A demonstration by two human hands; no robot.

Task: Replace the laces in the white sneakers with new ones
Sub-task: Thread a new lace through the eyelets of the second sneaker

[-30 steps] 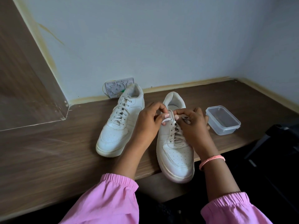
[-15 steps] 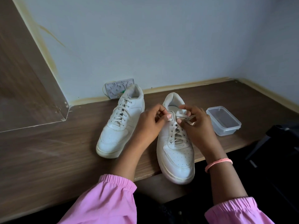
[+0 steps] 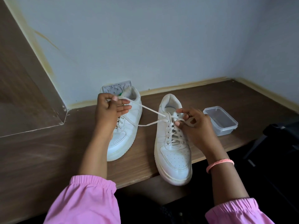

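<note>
At the near edge of the wooden desk, the right sneaker stands with its toe hanging just over the rim, heel pointing toward the far wall. The right hand, a pink band on its wrist, rests at the shoe's upper eyelets, fingers curled around a loop of lace there. From those eyelets a loosened strand of the shoelace runs up and leftward to the left hand, which pinches its end between thumb and forefinger, the other fingers stretched out. That hand hovers over the left sneaker, which sits farther back, still laced. Right of the shoes stands a clear plastic container, and against the far wall behind the left sneaker is a white socket plate.
</note>
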